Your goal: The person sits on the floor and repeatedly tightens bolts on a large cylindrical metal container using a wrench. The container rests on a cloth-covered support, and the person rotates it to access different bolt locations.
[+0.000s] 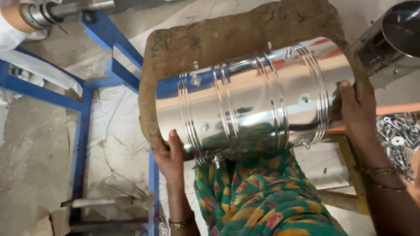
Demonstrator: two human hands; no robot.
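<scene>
A shiny steel drum with ribbed bands and small bolts lies on its side across my lap. A brown fibrous mat wraps over its top and down its left end. My left hand grips the drum's lower left rim together with the mat's edge. My right hand presses against the drum's right end, holding mat and drum there. Green patterned cloth covers my lap under the drum.
A blue metal frame stands at left on a dusty floor. A second steel drum sits at upper right. A heap of silver bolts and washers lies at the right edge. A small tool rests on the frame's lower bar.
</scene>
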